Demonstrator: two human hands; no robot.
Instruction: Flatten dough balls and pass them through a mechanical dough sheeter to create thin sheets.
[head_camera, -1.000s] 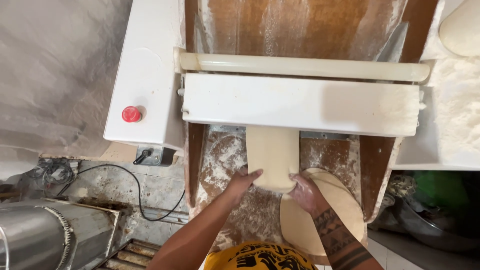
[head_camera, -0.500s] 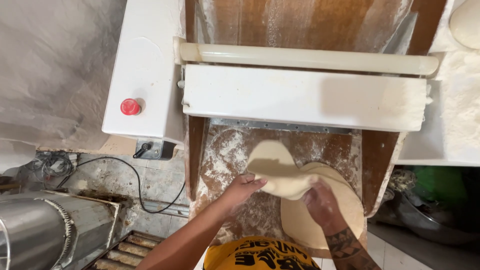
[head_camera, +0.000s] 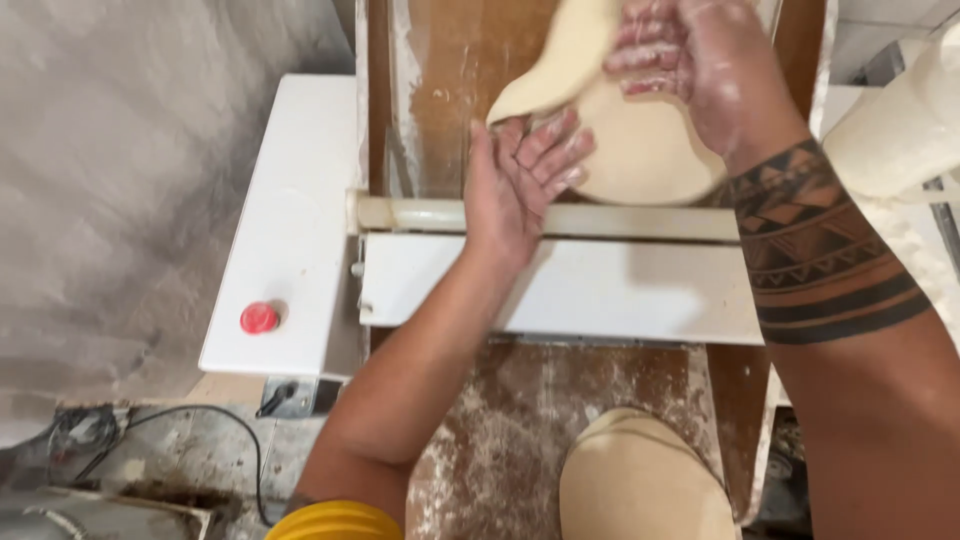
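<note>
Feeding flattened dough sheet (head_camera: 640, 140) onto upper wooden chute (head_camera: 440, 100): left hand (head_camera: 520, 175) open beneath, right hand (head_camera: 700, 65) gripping top edge; next, lowering squarely toward roller (head_camera: 620, 218).

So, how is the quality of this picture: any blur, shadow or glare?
Head view: even, soft light, no glare; the right hand and the dough sheet look slightly motion-blurred; the left hand casts a faint shadow on the white roller cover; the red button is sharp.
</note>
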